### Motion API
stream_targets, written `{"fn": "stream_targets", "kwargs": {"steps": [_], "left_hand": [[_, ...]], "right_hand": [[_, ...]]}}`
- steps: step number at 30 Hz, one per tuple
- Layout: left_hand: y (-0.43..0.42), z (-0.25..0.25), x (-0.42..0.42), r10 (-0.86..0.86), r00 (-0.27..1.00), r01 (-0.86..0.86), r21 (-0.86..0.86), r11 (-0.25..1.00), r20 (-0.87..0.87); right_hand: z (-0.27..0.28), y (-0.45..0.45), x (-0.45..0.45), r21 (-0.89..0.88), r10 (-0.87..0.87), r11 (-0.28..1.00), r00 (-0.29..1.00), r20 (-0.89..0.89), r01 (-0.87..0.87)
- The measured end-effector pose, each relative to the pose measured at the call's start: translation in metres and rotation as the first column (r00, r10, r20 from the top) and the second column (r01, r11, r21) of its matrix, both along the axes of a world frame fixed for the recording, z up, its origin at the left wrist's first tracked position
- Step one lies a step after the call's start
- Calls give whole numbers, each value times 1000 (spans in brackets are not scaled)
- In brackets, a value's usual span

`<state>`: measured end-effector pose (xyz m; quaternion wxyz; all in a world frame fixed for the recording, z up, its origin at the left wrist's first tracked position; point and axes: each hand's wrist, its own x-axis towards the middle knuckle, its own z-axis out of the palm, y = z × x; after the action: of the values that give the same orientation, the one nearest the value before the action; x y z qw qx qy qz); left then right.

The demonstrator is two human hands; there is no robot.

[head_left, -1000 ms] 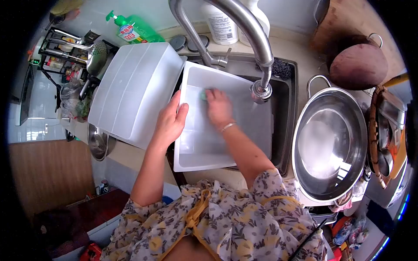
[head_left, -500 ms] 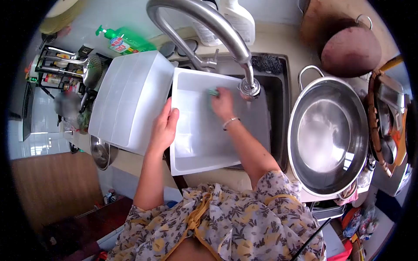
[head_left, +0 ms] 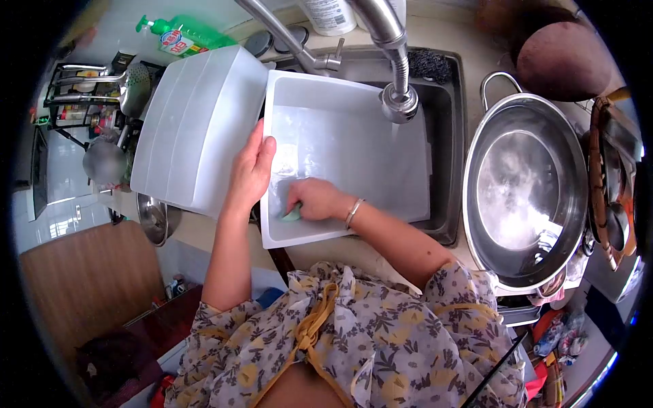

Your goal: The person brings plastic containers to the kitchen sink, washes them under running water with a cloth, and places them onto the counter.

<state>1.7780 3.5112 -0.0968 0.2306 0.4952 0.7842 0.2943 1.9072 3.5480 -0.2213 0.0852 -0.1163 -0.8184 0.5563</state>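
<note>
The tub (head_left: 360, 149) lies between the upturned container (head_left: 187, 129) and basin (head_left: 510, 183).

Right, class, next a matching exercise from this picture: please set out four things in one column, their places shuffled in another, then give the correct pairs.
Things
1. left hand
2. right hand
3. pump bottle
4. steel basin

Places
A. to the right of the sink
B. inside the white tub
C. near the wall
D. at the white tub's left rim

Pairs: 1-D, 2-B, 3-C, 4-A
</note>
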Motion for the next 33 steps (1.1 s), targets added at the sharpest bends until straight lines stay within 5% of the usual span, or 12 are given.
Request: {"fn": "stream_targets", "kwargs": {"steps": [2,3,5,10,12,17,19,30,33], "left_hand": [[0,7,8,35,999,-35,-27,999,10],[-1,10,11,66,998,-65,-48,997,18],[-2,9,10,75,997,-74,-42,996,7],[1,6,9,51,998,-51,-7,999,-24],[3,5,8,51,998,-51,-6,999,-38],[0,6,9,50,998,-50,8,999,-37],[1,2,9,26,996,-20,73,997,-83],[6,4,12,62,993,-58,42,997,-98],[4,7,13,73,992,-73,3,997,-99]], "right_hand": [[-15,12,13,95,45,993,979,201,-65],[-44,24,22,128,-31,992,992,125,14],[-67,50,46,259,-352,923,897,267,285],[-90,73,46,338,-712,697,664,227,632],[-71,51,19,140,-690,713,723,-36,687],[34,16,-24,-226,-342,927,923,-178,300],[40,10,-25,-138,-74,988,997,-8,73],[23,0,5,-1,205,978,963,176,-208],[1,17,29,151,164,954,875,455,-258]]}}
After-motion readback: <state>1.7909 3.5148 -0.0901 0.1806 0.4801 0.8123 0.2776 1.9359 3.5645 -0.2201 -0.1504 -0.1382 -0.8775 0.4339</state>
